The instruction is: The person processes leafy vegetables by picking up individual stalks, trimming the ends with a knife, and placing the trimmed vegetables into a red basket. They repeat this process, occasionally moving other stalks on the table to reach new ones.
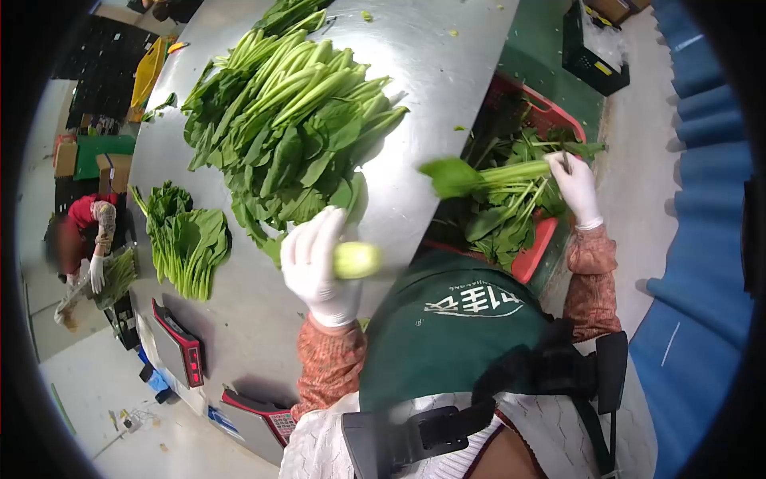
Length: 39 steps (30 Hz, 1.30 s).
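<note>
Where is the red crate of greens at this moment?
In the head view the red crate sits off the right edge of the steel table, below the right hand, which holds a leafy stalk.

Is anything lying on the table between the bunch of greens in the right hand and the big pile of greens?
Nothing visible does. The right hand holds a bunch of greens above the red crate; between it and the big pile shows only bare metal table. The left hand, holding a roll of tape, is nearer the person.
</note>
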Motion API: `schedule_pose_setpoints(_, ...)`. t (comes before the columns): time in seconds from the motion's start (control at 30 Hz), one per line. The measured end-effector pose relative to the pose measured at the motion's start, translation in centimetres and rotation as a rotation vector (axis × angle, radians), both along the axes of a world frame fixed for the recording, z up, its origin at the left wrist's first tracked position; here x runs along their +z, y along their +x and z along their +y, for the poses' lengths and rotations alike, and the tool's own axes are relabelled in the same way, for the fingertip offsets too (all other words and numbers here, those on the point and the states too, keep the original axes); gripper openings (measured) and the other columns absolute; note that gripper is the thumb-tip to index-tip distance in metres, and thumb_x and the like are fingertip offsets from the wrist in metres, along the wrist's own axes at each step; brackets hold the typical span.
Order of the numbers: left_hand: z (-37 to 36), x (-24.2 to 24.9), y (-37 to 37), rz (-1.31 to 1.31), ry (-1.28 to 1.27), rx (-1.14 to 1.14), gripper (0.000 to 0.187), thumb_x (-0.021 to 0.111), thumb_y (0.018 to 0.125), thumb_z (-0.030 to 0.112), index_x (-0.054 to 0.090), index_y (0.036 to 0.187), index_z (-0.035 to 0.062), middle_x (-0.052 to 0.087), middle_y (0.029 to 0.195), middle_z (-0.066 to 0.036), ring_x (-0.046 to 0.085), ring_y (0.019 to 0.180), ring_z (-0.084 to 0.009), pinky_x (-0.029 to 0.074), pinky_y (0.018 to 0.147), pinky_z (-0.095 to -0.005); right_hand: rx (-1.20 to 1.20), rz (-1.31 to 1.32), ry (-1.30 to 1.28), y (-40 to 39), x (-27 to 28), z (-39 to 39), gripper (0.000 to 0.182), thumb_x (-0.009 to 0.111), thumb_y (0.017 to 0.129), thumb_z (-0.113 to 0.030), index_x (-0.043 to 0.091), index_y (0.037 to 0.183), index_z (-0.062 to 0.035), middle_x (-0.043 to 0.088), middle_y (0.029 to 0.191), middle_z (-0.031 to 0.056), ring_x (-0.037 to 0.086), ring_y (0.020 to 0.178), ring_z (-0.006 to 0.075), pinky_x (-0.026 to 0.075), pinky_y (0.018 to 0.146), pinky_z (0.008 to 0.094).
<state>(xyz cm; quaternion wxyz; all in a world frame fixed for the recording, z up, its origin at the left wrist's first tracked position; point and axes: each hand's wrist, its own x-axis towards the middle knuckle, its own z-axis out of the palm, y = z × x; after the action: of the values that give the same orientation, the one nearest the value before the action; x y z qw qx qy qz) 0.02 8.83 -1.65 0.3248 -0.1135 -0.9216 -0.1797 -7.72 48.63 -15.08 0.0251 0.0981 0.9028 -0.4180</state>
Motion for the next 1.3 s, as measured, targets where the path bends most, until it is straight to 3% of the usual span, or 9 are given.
schedule_pose_setpoints(0.03,-1.0,0.2,0.1,-0.003,0.046,0.055,0.035,0.075,0.073,-0.004,0.068,0.107,0.0018,0.069,0.102,-0.011,0.063,0.088,-0.0249,0.05,0.083,-0.0355,0.055,0.052,0.453,0.1,-0.5,0.5,0.027,0.062,0.093,-0.019,0.066,0.113,-0.0023,0.073,0.09,0.01,0.069,0.085,0.0144,0.053,0.075,0.0294)
schedule_pose_setpoints(0.2,-8.2,2.0,0.5,0.085,0.767,0.351,0.026,0.056,0.095,0.013,0.062,0.114,-0.0034,0.063,0.113,-0.013,0.058,0.091,-0.0171,0.048,0.081,-0.0316,0.191,0.101,-0.103,-4.0,2.2,-6.8,0.036,0.068,0.087,-0.015,0.063,0.12,-0.002,0.071,0.101,0.0165,0.07,0.094,0.0258,0.054,0.081,0.0309)
schedule_pose_setpoints(0.27,-12.2,3.1,0.6,0.362,1.29,0.219,0.041,0.051,0.098,0.027,0.053,0.125,-0.0025,0.06,0.116,-0.012,0.054,0.098,-0.0175,0.045,0.085,-0.0344,0.335,0.165,-0.006,-6.8,3.9,-11.7,0.034,0.067,0.087,-0.016,0.064,0.118,-0.0029,0.07,0.1,0.0177,0.07,0.091,0.0266,0.053,0.08,0.033)
schedule_pose_setpoints(0.4,-21.4,2.9,4.3,0.491,1.889,-0.271,0.02,0.062,0.088,0.011,0.063,0.104,-0.0001,0.062,0.098,-0.009,0.053,0.088,-0.0228,0.046,0.081,-0.0373,0.545,0.434,0.016,-13.8,3.6,-20.0,0.034,0.065,0.083,-0.016,0.065,0.116,-0.0062,0.068,0.103,0.0143,0.066,0.095,0.0322,0.052,0.083,0.0371)
schedule_pose_setpoints(0.5,-24.3,0.3,6.9,0.438,2.133,-0.311,0.012,0.06,0.084,0.009,0.062,0.094,0.0027,0.061,0.088,-0.008,0.053,0.084,-0.0237,0.047,0.082,-0.0378,0.564,0.385,0.136,-17.6,4.4,-25.6,0.042,0.061,0.086,-0.01,0.059,0.128,-0.0091,0.064,0.122,0.0115,0.063,0.111,0.0258,0.049,0.094,0.0332)
schedule_pose_setpoints(0.7,-26.1,-3.6,9.4,0.617,2.278,-0.215,0.014,0.06,0.078,0.009,0.062,0.091,0.0033,0.056,0.084,-0.007,0.051,0.084,-0.0243,0.044,0.083,-0.041,0.675,0.443,0.34,-20.9,1.3,-29.5,0.039,0.063,0.086,-0.018,0.06,0.125,-0.0174,0.064,0.113,0.0101,0.062,0.104,0.0312,0.051,0.087,0.0393)
schedule_pose_setpoints(0.83,-25.5,-3.2,9.1,0.629,2.262,-0.132,0.007,0.057,0.084,0.006,0.061,0.09,0.0055,0.059,0.082,-0.005,0.053,0.078,-0.0224,0.046,0.077,-0.0373,0.816,0.366,0.294,-18.1,1.7,-27.0,0.033,0.072,0.083,-0.021,0.066,0.112,-0.0072,0.066,0.098,0.0096,0.065,0.085,0.0266,0.051,0.075,0.0355)
schedule_pose_setpoints(1.03,-22.6,-0.4,6.4,0.468,1.812,0.153,0.011,0.063,0.091,0.009,0.06,0.099,0.0024,0.058,0.083,-0.005,0.051,0.076,-0.0187,0.045,0.075,-0.0333,0.525,-0.219,-0.482,-11.9,7.4,-21.9,0.027,0.071,0.09,-0.021,0.069,0.105,0.0013,0.065,0.086,-0.0007,0.055,0.077,0.0072,0.046,0.073,0.0244)
schedule_pose_setpoints(1.3,-11.6,3.4,-1.2,0.174,0.876,0.436,0.02,0.068,0.09,0.007,0.066,0.107,-0.004,0.067,0.089,-0.007,0.059,0.079,-0.0113,0.045,0.076,-0.0244,0.424,-0.044,-0.644,-8.4,10.8,-18.6,0.024,0.07,0.091,-0.021,0.069,0.101,0.0006,0.064,0.083,-0.0012,0.054,0.075,0.0048,0.044,0.07,0.0222)
